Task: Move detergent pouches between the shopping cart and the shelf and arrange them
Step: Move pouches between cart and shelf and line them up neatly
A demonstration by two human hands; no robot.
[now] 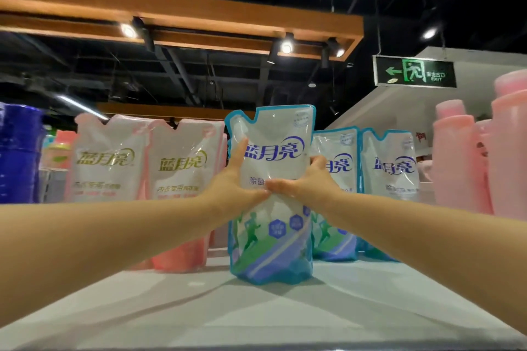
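Pouch upright on shelf, long axis vertical, notch up; left hand, right hand fingers gripping sides.

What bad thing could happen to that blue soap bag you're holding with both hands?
1. The left hand and right hand squeeze the blue detergent pouch at its middle; it looks soft, so it might flop over when let go.
2. If it tips backward, it could knock the two blue pouches standing behind it, to the right, on the shelf.
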